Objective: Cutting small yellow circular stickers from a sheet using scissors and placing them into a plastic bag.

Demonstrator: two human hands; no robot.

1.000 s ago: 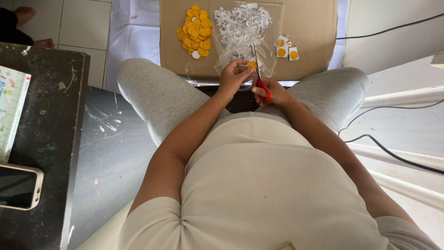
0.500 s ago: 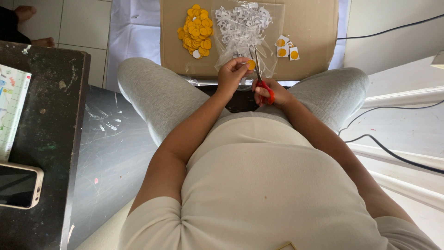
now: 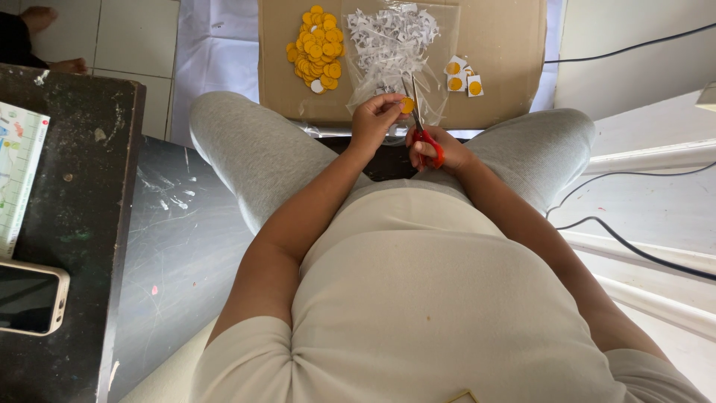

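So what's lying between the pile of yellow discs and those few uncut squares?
In the head view, a clear bag of white paper scraps lies between yellow discs and squares.

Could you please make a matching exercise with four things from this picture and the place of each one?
Things:
1. yellow disc
2. scissors
3. pile of yellow discs
4. phone

Places:
A. on the dark table at the left edge
B. on the cardboard, left of the white scraps
C. in the right hand
D. between the fingertips of the left hand

Pairs: 1-D, 2-C, 3-B, 4-A
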